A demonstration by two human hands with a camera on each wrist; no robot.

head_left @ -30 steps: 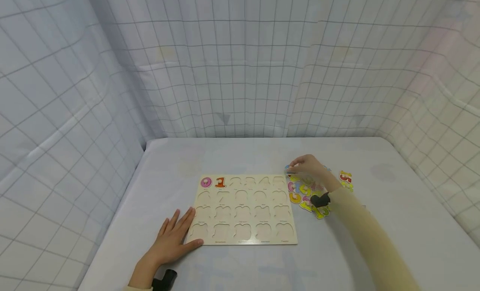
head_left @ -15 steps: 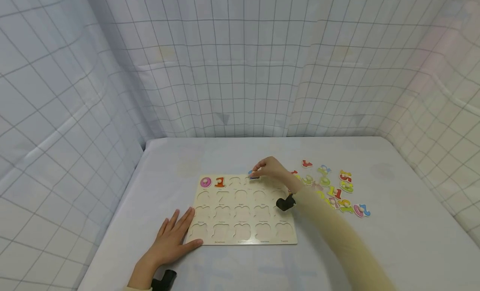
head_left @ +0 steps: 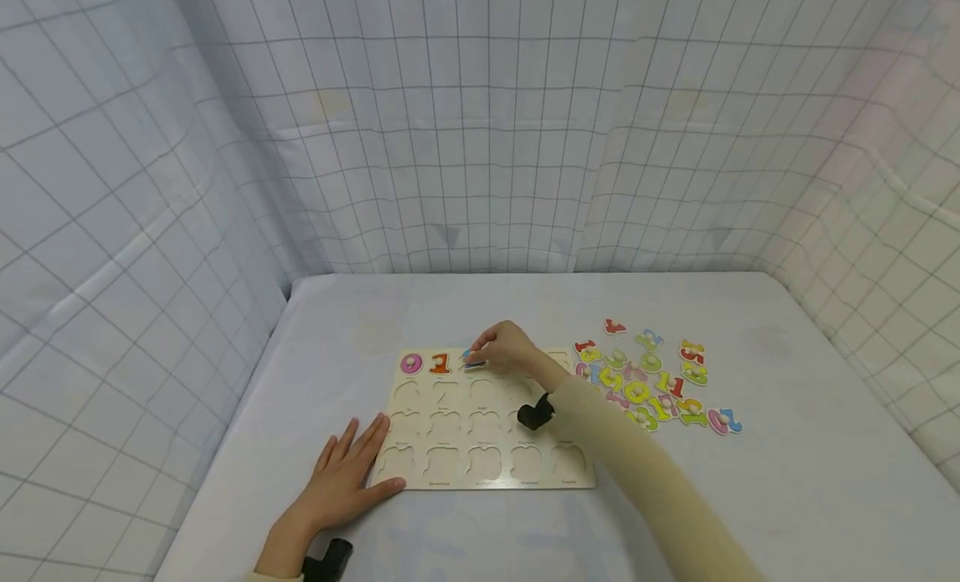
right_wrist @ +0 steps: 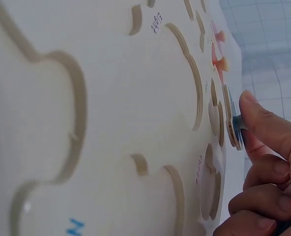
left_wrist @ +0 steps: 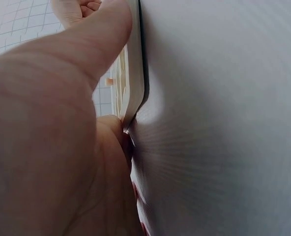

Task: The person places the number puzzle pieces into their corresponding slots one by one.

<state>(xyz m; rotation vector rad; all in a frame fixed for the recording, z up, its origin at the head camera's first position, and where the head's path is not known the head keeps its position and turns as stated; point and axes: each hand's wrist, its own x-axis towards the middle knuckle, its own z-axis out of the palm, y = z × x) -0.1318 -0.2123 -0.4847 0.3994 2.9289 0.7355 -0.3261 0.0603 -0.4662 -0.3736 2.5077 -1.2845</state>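
A pale wooden number puzzle board [head_left: 462, 412] lies flat on the table, with shaped recesses in rows. My left hand [head_left: 341, 482] rests on its lower left corner, fingers spread and straight; in the left wrist view the thumb lies over the board's edge [left_wrist: 136, 73]. With thumb and finger my right hand [head_left: 510, 348] pinches a blue number puzzle piece [right_wrist: 232, 120] by its knob. That piece is held just over the top row's third recess, tilted in the right wrist view. A purple 0 piece [head_left: 412, 363] and an orange 1 piece [head_left: 440, 364] sit in the first two recesses.
Right of the board, several loose number pieces [head_left: 637, 391] lie scattered and close together on the white-covered table [head_left: 810, 449]. Among them are a red piece [head_left: 615, 326] at the back and a pink-and-blue one [head_left: 724, 421] at the right. Gridded white curtains [head_left: 480, 148] surround the table.
My right hand has moved left from the loose pieces, across the board's top row, carrying the blue piece to the third recess. The left hand has stayed in place.
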